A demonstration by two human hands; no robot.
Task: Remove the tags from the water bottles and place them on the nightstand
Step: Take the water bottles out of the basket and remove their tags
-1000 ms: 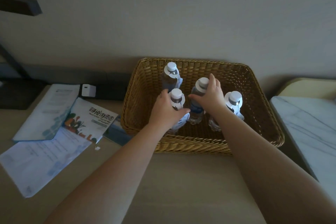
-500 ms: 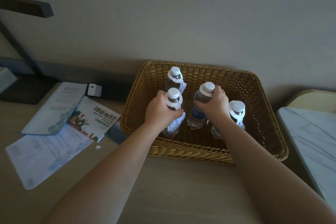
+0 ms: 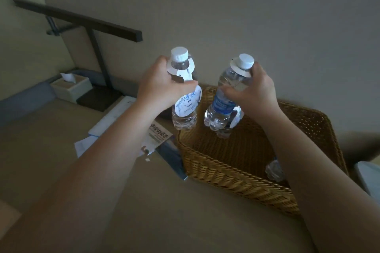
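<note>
My left hand (image 3: 162,86) grips a clear water bottle (image 3: 183,117) by its upper body, held in the air over the left rim of the wicker basket (image 3: 230,172). A white paper tag (image 3: 188,100) hangs from its neck under the white cap. My right hand (image 3: 253,90) holds a second bottle (image 3: 223,107) with a blue label, lifted above the basket; a round white tag collar (image 3: 236,68) sits under its cap. Behind it another bottle (image 3: 224,131) shows partly. One more bottle (image 3: 274,168) stands in the basket, mostly hidden by my right forearm.
The basket rests on a tan desk (image 3: 164,211). Papers and a booklet (image 3: 158,135) lie left of it. A dark desk lamp (image 3: 96,33) and a tissue box (image 3: 70,86) stand at the back left. A pale marble surface (image 3: 368,176) lies at the right edge.
Both hands have lifted their bottles up out of the basket. The camera has tilted and shifted, so the lamp and tissue box now show.
</note>
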